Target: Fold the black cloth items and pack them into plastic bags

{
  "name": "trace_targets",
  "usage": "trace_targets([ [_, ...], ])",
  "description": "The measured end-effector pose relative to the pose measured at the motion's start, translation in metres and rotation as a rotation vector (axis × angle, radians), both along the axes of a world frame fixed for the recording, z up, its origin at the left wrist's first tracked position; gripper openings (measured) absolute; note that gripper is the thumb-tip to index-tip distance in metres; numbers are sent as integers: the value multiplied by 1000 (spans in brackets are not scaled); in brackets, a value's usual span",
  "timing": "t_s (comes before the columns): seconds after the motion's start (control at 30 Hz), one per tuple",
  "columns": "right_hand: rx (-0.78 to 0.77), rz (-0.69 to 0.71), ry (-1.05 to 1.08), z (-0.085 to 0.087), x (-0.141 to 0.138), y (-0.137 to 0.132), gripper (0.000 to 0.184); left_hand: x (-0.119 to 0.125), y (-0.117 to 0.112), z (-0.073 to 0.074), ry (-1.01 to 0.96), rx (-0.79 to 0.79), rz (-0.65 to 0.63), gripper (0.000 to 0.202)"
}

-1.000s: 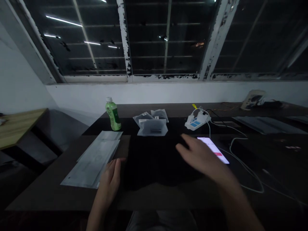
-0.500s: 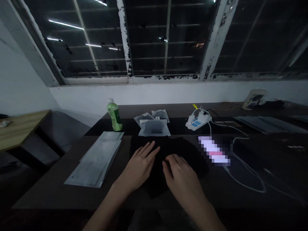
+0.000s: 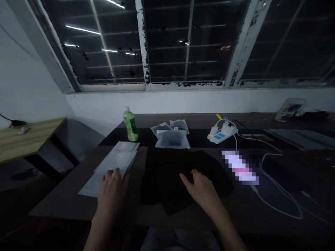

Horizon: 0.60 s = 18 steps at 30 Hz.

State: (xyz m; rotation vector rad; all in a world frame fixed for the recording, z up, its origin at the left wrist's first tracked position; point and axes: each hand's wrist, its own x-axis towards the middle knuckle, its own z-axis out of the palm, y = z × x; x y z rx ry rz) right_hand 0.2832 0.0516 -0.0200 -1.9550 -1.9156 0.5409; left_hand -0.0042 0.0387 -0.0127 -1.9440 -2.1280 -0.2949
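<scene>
On the left, my left hand [image 3: 111, 188] lies over the near part of a stack of flat, frosted plastic zip bags [image 3: 117, 157], its fingers a little bent and the thumb held apart; no bag is gripped. A black piece of cloth [image 3: 167, 177] is spread before me, its outline hard to make out in the dim light. Over its right part rests my right hand [image 3: 201, 186], thumb stretched away from the bent fingers, with nothing visible between them.
Several filled frosted pouches [image 3: 172, 139] lie behind the cloth. A green bottle [image 3: 131, 125] stands upright at back left. To the right are a white power strip [image 3: 220, 134], a phone with a lit, blurred screen [image 3: 240, 169], loose white cables [image 3: 277, 205] and more plastic bags [image 3: 300, 139].
My left hand has moved left from the black cloth onto the flat bags. My right hand stays over the cloth, its thumb now further from the fingers. The view has shifted slightly left.
</scene>
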Motion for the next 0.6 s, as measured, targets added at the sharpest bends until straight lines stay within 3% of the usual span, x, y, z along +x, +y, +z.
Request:
trace_targets([
  [0.2, 53, 37, 78, -2, 1, 5, 38, 0, -12, 12, -168, -166, 184, 40],
  [0.33, -35, 47, 341, 13, 13, 5, 39, 3, -17, 36, -153, -67, 245, 34],
  [0.47, -226, 107, 605, 33, 38, 6, 39, 16, -23, 59, -86, 92, 184, 32],
  [0.6, -280, 239, 452, 30, 52, 14, 38, 50, -7, 65, -112, 178, -57, 29],
])
